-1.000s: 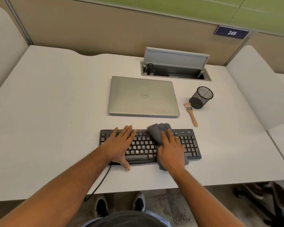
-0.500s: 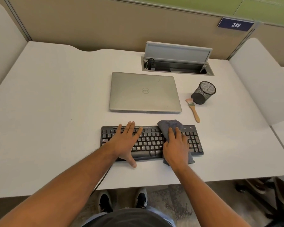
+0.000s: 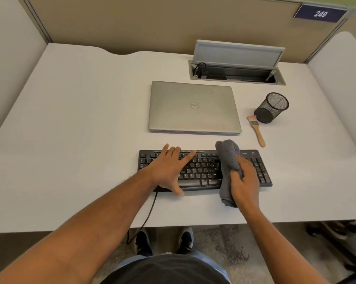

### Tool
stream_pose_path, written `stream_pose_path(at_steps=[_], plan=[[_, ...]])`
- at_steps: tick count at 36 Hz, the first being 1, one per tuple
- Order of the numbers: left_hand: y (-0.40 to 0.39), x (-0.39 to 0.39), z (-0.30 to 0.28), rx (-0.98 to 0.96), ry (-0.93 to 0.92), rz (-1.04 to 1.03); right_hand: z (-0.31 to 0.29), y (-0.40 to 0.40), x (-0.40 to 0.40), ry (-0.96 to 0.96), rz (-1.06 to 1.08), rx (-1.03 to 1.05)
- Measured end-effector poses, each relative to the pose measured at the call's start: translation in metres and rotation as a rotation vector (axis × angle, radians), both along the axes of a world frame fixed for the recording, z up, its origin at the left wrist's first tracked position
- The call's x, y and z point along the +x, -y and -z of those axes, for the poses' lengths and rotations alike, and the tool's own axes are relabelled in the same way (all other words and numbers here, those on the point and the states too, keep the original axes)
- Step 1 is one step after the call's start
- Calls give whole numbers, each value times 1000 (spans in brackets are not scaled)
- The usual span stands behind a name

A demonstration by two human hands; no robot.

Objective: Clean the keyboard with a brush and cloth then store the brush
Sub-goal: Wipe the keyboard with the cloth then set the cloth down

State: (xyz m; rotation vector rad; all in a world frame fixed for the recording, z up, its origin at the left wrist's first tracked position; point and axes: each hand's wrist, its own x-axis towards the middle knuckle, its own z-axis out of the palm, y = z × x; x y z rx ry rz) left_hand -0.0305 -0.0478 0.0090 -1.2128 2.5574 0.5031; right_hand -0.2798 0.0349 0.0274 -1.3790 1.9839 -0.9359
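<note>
A black keyboard point(image 3: 203, 170) lies on the white desk point(image 3: 80, 140) near its front edge. My left hand point(image 3: 168, 170) rests flat on the keyboard's left half, fingers spread. My right hand point(image 3: 243, 181) grips a grey cloth point(image 3: 227, 158) draped across the keyboard's right part, the cloth reaching from above the top row to past the front edge. A small brush point(image 3: 257, 130) with a wooden handle lies on the desk beyond the keyboard's right end, next to a black mesh cup point(image 3: 272, 107).
A closed silver laptop point(image 3: 193, 107) lies behind the keyboard. Further back is an open cable hatch point(image 3: 236, 73) with its lid raised. The keyboard's cable point(image 3: 148, 214) hangs over the desk's front edge. White side panels flank the desk.
My right hand has slid the cloth rightward along the keyboard and now closes on it. My left hand stays flat on the keys.
</note>
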Motion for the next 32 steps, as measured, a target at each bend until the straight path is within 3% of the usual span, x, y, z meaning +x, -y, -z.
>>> stream_pose_path(at_steps=[11, 19, 25, 32], plan=[[14, 6, -17, 37, -48, -28, 0, -22, 26, 112, 81, -143], [15, 18, -16, 102, -59, -38, 7, -27, 27, 27, 38, -155], [17, 20, -15, 86, -64, -35, 15, -49, 43, -82, -131, -182], [26, 21, -19, 89, -78, -54, 49, -87, 70, -385, -502, -240]])
